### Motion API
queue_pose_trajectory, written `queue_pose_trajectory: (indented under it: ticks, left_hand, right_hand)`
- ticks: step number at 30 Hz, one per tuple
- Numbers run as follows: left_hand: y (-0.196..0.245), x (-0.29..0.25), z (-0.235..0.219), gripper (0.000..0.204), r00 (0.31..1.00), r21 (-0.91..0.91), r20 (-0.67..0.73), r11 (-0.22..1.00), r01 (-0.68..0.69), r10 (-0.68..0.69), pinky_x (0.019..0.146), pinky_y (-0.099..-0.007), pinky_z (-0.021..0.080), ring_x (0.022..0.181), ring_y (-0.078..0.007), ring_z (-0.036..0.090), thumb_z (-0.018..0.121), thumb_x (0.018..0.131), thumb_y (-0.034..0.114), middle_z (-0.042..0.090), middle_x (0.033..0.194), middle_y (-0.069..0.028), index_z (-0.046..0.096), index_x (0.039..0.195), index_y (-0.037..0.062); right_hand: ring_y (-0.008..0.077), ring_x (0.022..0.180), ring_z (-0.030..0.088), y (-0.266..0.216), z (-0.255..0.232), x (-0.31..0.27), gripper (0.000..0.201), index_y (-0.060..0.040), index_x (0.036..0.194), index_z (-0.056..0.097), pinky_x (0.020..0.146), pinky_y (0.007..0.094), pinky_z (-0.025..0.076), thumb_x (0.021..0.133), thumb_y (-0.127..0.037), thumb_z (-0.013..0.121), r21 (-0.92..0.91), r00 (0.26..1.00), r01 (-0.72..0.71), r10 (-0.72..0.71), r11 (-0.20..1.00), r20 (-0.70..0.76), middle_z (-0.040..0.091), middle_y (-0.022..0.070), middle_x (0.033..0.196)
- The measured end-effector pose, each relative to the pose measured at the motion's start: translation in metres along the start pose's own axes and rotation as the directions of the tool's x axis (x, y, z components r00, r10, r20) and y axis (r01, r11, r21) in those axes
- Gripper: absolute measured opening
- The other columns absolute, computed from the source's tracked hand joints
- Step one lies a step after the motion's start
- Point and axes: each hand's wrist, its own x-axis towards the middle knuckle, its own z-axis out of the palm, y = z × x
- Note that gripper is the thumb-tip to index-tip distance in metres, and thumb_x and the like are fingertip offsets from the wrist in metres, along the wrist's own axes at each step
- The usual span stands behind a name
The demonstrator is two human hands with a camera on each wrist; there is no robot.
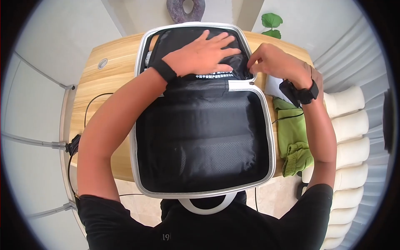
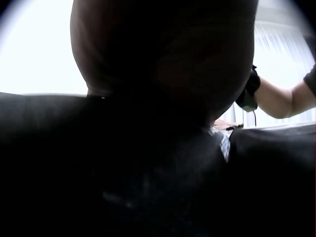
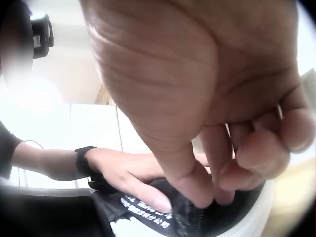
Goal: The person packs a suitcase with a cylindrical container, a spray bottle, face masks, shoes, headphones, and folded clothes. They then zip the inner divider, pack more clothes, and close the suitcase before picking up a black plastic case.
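Observation:
An open suitcase [image 1: 270, 137] with a pale rim and black lining lies on the table. Over its far half is a black fabric divider [image 1: 164, 46] with white printed lettering. My left hand [image 1: 204, 53] rests flat on that divider, fingers spread. At the far half's right edge, my right hand [image 1: 273, 62] has its thumb and fingers curled together. The right wrist view shows its thumb and fingertips meeting at the zipper [image 3: 200, 219] of the divider; they pinch the zipper pull, hidden between them. Dark fabric and the hand's underside fill most of the left wrist view.
Green folded clothing [image 1: 291, 133] and a white cloth [image 1: 273, 86] lie right of the suitcase on the wooden table [image 1: 112, 79]. Black cables run along both sides. A cream padded seat [image 1: 346, 125] stands at the right. The suitcase's handle [image 1: 208, 208] faces my body.

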Motion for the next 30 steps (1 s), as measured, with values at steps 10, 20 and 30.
queue_pose_trajectory:
  ticks: [10, 20, 30]
  left_hand:
    - [-0.022, 0.005, 0.017, 0.091, 0.933, -0.023, 0.125, 0.939, 0.342, -0.337, 0.123, -0.0651, 0.017, 0.157, -0.0382, 0.017, 0.045, 0.094, 0.077, 0.024, 0.167, -0.0239, 0.027, 0.163, 0.0211]
    - [-0.012, 0.017, 0.025, 0.072, 0.979, -0.105, 0.059, 0.974, 0.203, -0.197, 0.124, -0.0627, 0.019, 0.156, -0.0351, 0.022, 0.048, 0.099, 0.067, 0.031, 0.165, -0.0187, 0.039, 0.158, 0.0259]
    - [-0.006, 0.018, 0.026, 0.081, 0.937, -0.060, -0.306, 0.985, 0.161, -0.172, 0.123, -0.0579, 0.023, 0.149, -0.0369, 0.035, 0.059, 0.095, 0.063, 0.040, 0.157, -0.0216, 0.042, 0.154, 0.0104]
  right_hand:
    - [0.0320, 0.068, 0.066, -0.004, 0.009, 0.020, 0.020, 0.0040, 0.080, 0.074, 0.065, 0.0406, 0.050, 0.076, -0.014, 0.067, -0.197, 0.936, -0.127, 0.183, 0.972, 0.299, 0.067, 0.0212, 0.069]
    - [0.0192, 0.052, 0.061, -0.004, 0.002, 0.009, 0.010, 0.0044, 0.075, 0.065, 0.053, 0.0370, 0.047, 0.081, -0.004, 0.061, 0.100, 0.907, -0.326, 0.281, 0.940, 0.315, 0.062, 0.0117, 0.059]
    - [0.0409, 0.081, 0.066, 0.033, 0.022, 0.046, 0.009, -0.0013, 0.087, 0.064, 0.075, 0.0507, 0.052, 0.088, -0.010, 0.063, -0.374, 0.947, 0.099, -0.203, 0.922, -0.250, 0.067, 0.0204, 0.078]
